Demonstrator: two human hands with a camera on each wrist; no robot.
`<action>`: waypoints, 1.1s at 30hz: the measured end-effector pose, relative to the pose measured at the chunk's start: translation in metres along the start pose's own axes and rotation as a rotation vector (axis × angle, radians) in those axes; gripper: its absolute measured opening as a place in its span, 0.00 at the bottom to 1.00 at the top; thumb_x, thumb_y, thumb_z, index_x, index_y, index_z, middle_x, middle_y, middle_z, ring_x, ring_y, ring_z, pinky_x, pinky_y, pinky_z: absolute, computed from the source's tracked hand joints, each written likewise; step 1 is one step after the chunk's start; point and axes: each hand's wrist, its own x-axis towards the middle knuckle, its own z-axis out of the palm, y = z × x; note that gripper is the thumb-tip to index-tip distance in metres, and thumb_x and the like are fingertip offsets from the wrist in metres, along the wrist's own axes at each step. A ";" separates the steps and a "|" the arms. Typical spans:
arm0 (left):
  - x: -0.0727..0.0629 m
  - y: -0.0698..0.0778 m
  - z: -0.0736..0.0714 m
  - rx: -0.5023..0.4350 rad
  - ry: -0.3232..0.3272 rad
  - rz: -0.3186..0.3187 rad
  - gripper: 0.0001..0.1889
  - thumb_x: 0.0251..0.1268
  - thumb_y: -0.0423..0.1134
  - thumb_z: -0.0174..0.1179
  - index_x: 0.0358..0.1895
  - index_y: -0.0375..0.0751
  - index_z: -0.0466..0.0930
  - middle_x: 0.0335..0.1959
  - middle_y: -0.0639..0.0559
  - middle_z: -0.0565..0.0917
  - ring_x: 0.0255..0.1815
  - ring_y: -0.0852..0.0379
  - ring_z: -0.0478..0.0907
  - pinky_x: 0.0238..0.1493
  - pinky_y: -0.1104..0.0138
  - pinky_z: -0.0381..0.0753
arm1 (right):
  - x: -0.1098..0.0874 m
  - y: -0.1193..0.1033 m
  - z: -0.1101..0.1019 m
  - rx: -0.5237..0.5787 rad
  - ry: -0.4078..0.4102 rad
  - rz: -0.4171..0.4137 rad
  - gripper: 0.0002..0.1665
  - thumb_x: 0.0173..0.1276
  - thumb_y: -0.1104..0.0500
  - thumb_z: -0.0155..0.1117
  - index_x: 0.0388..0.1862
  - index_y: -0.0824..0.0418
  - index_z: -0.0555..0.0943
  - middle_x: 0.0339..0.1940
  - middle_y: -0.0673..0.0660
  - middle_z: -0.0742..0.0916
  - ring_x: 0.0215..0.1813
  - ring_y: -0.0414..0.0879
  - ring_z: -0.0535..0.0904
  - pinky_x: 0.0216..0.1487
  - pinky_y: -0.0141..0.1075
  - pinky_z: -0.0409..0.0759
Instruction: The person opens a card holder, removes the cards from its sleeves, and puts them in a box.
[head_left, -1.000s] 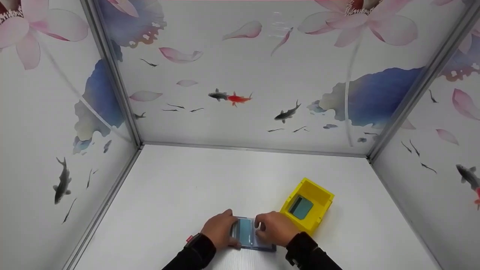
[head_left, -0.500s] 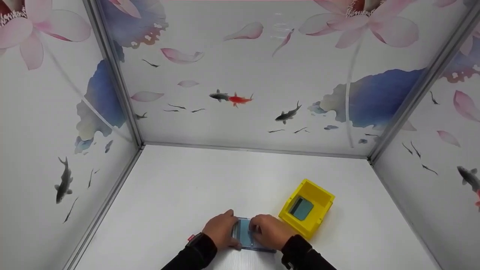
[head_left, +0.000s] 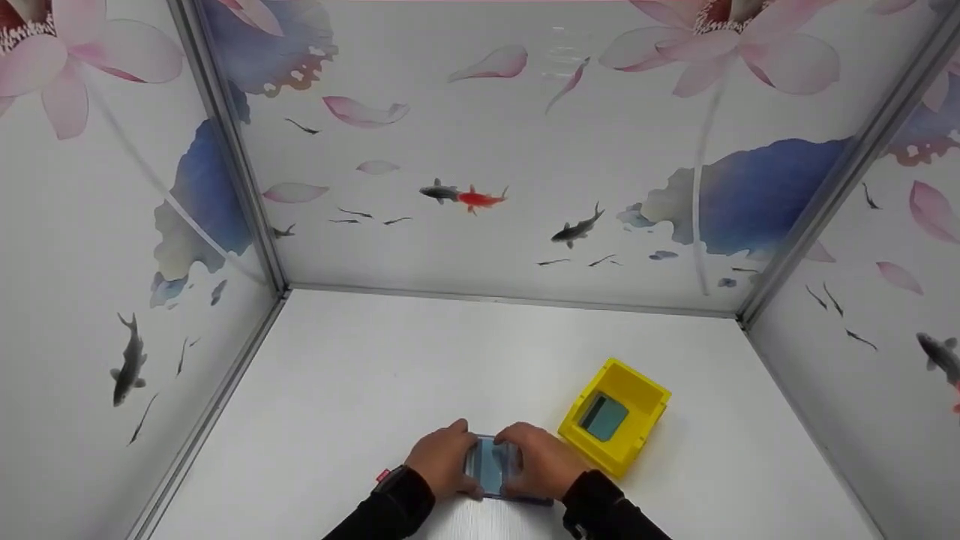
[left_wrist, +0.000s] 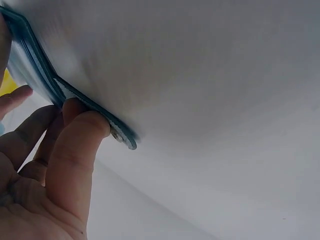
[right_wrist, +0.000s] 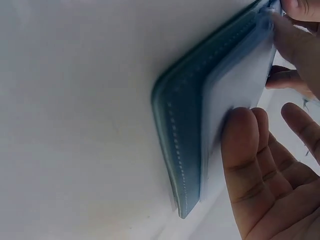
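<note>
A blue card holder [head_left: 490, 466] lies open on the white table at the near middle, its clear plastic sleeves [right_wrist: 235, 80] over a stitched teal cover [right_wrist: 181, 105]. My left hand [head_left: 441, 460] grips its left side; the left wrist view shows the thumb on the flap, beside a metal snap [left_wrist: 117, 135]. My right hand [head_left: 549, 459] spans the sleeves from the far edge to the near one, thumb nearest me. In the right wrist view that thumb [right_wrist: 241, 131] touches the clear plastic. My palm and fingers hide the holder's right part.
Just beyond my right hand stands a yellow box [head_left: 643, 396], with a teal card bearing a dark stripe [head_left: 604, 417] inside. Printed panels [head_left: 480, 247] in grey metal frames [head_left: 495, 298] enclose the table at the back and both sides.
My right hand moved left from the holder's right half onto the sleeves, then its fingers and thumb spread across them. The left hand keeps its grip.
</note>
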 end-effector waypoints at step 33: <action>0.003 0.004 -0.004 0.008 -0.058 -0.043 0.39 0.37 0.51 0.97 0.56 0.46 0.90 0.39 0.61 0.76 0.36 0.62 0.73 0.43 0.65 0.80 | 0.000 -0.007 0.005 -0.062 -0.052 0.045 0.45 0.57 0.45 0.93 0.72 0.46 0.82 0.61 0.46 0.86 0.53 0.38 0.81 0.67 0.44 0.89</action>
